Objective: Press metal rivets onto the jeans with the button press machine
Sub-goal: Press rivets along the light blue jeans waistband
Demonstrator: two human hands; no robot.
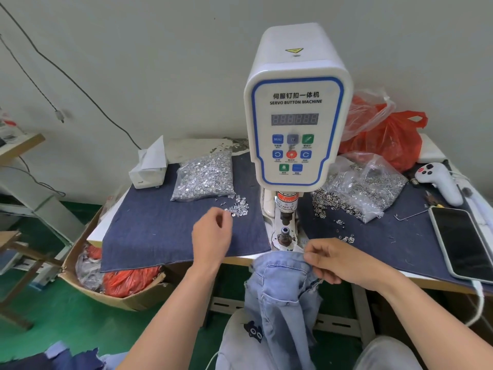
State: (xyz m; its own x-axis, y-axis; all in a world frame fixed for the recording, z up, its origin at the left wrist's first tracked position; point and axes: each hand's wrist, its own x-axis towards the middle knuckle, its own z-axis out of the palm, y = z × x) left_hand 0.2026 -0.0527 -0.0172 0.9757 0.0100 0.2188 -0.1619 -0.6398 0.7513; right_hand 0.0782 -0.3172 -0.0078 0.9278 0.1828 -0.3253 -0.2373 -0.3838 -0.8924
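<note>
Head view: jeans (282,284) waistband in right hand (330,260) pinch, below press die (284,237).

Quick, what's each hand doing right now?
Left hand: fingers curled over the loose rivets; cannot tell if it holds one.
Right hand: fingers pinch the jeans at the waistband.

Left hand (212,233) fingertips curled under palm, pinch unreadable. Jeans (282,295) waistband edge hidden beneath right hand (330,260) fingers.
</note>
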